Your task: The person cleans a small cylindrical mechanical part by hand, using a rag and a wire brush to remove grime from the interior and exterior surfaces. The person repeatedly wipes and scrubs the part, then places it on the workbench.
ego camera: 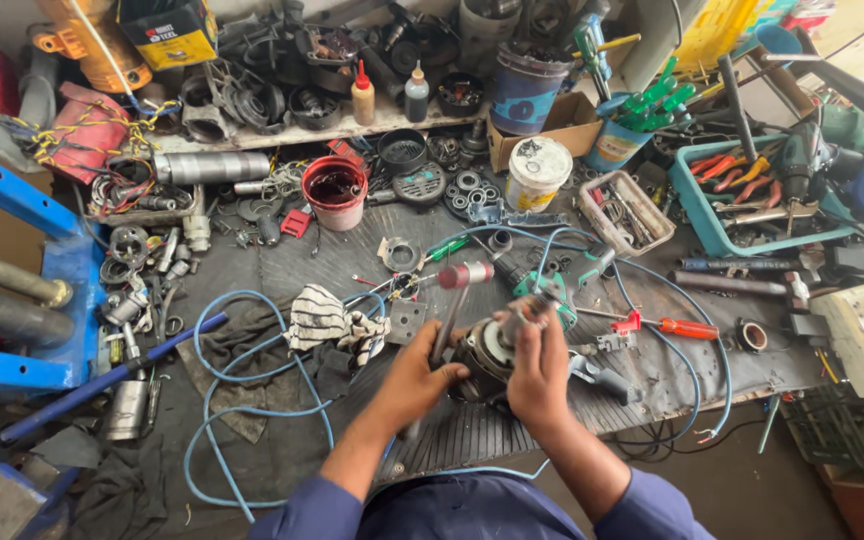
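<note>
Both sleeves are dark blue, bottom of frame, forearms reaching up to the work. Landmark: the motor housing (487,352), sitting on the dark mat at the near edge of the desk (282,440).

Left hand (414,378), just left of the housing: fingers wrapped tight round the handle of a hammer (455,305), red-and-silver head raised above and left of the housing. Right hand (540,368), on the housing's right side: fingers closed round a thin punch-like rod (524,315), tip set on the housing top. Exact contact point hidden by the hand.

Step in hand, my read: driving something out of or into the housing, punch set, hammer lifted. Next move calls for a square hit on the rod end, rod kept upright, housing kept from sliding.

Left of the housing: striped rag (327,322), blue cable (242,400) looped across the mat. Right of it: red-handled screwdriver (680,327).

Further back from the housing: red pot (335,192), white tub (538,170), bearings and scrap parts, teal tray (722,235) with pliers off to the far right.
</note>
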